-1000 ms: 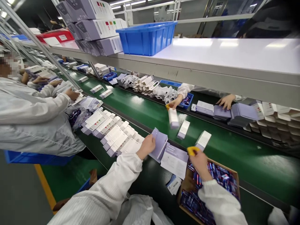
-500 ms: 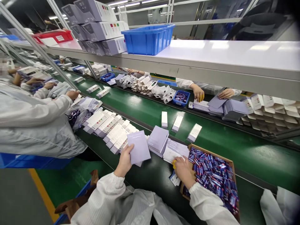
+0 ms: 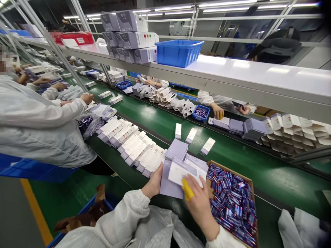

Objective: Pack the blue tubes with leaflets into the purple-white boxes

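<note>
My left hand (image 3: 154, 182) grips a flat lavender booklet (image 3: 169, 187) by its left edge, thumb on top. My right hand (image 3: 198, 203), with yellow covers on its fingers, holds a white folded leaflet (image 3: 177, 174) over that booklet. The leaflet is slightly blurred. Just beyond the hands stand a stack of lavender booklets (image 3: 177, 148) and a stack of pale leaflets (image 3: 198, 160), partly covered by my right hand and its leaflet. To the right, a cardboard box (image 3: 254, 206) is full of shiny blue and red batteries (image 3: 231, 199).
Several white and lavender cartons (image 3: 131, 146) lie in a row at left. Small cartons (image 3: 190, 135) rest on the green conveyor belt (image 3: 150, 115). Overhead, a shelf (image 3: 245, 74) carries a blue bin (image 3: 179, 53) and stacked boxes (image 3: 129, 38). Co-workers' hands are active at left (image 3: 86, 98) and across (image 3: 217, 111).
My right hand has lifted a leaflet from the stack and brought it left over the booklet. My left hand has moved right with the booklet. The view has shifted slightly.
</note>
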{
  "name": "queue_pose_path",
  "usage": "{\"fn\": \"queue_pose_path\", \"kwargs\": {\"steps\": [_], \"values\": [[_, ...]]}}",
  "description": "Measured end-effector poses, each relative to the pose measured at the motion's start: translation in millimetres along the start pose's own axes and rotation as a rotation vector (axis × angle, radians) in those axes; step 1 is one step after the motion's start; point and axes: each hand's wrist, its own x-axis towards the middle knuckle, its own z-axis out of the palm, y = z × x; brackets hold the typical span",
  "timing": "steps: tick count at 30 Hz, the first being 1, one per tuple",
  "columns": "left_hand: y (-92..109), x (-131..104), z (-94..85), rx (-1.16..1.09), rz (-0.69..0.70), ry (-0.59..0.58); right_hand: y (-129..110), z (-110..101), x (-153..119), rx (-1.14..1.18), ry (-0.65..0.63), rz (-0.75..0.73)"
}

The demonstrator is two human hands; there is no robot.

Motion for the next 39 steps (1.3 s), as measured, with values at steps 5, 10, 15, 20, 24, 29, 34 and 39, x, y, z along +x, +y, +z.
{"fn": "queue_pose_path", "kwargs": {"steps": [5, 10, 15, 20, 24, 29, 34, 39], "values": [[-5.9, 2.3, 0.6, 0.124, 0.054, -0.029, -32.9, 13.2, -9.1, 0.059, -0.062, -0.076], [-11.2, -1.1, -6.5, 0.249, 0.136, 0.050, -21.5, 5.9, -17.4, 0.102, -0.109, -0.091], [1.6, -9.3, -16.0, 0.199, 0.115, 0.134, 10.7, 7.7, -51.1, 0.017, -0.082, 0.429], [16.9, -13.6, -28.3, 0.115, 0.086, 0.253, 23.3, 38.3, -76.2, -0.265, -0.559, 0.595], [23.0, -12.7, -32.5, 0.104, 0.090, 0.272, 14.0, 55.7, -80.7, -0.316, -0.659, 0.459], [21.5, -13.3, -31.9, 0.129, 0.105, 0.252, 12.2, 60.0, -87.0, -0.276, -0.635, 0.430], [13.1, -16.3, -27.4, 0.203, 0.034, 0.146, 21.1, 67.0, -95.5, -0.207, -0.580, 0.496], [9.6, -18.1, -22.7, 0.263, 0.012, 0.103, 27.3, 63.6, -94.2, -0.164, -0.509, 0.586]]}}
